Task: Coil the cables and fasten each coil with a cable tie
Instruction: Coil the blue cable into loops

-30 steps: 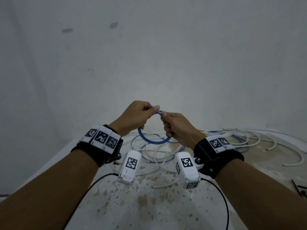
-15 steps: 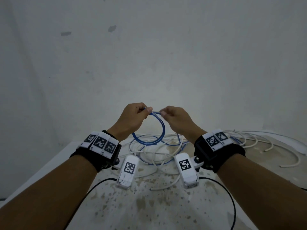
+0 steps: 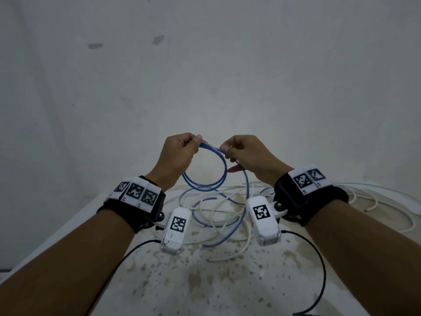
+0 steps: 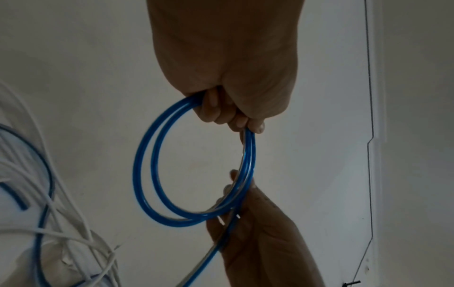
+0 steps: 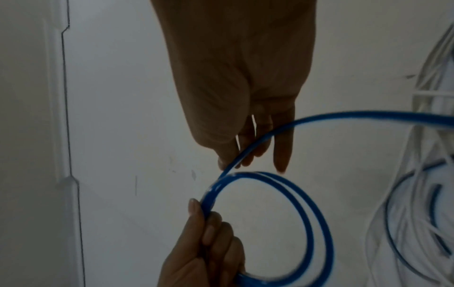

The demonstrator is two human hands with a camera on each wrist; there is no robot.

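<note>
A blue cable (image 3: 206,179) hangs in two round loops between my raised hands, above the table. My left hand (image 3: 195,141) grips the top of the coil (image 4: 147,165) with curled fingers and thumb. My right hand (image 3: 224,148) pinches the same blue cable (image 5: 248,149) just right of the coil's top, thumb against fingers, with the little finger sticking out. From there the loose length of blue cable (image 3: 247,190) runs down into the pile on the table. No cable tie shows in any view.
A tangle of white cables (image 3: 216,215) and more blue cable lies on the stained white table (image 3: 205,281) under my hands. Further white cables (image 3: 364,201) spread to the right. A bare wall stands close behind. The table's left edge (image 3: 68,224) runs diagonally.
Both hands have risen and moved slightly apart. The blue coil has gone from one loop to two, and it hangs wider.
</note>
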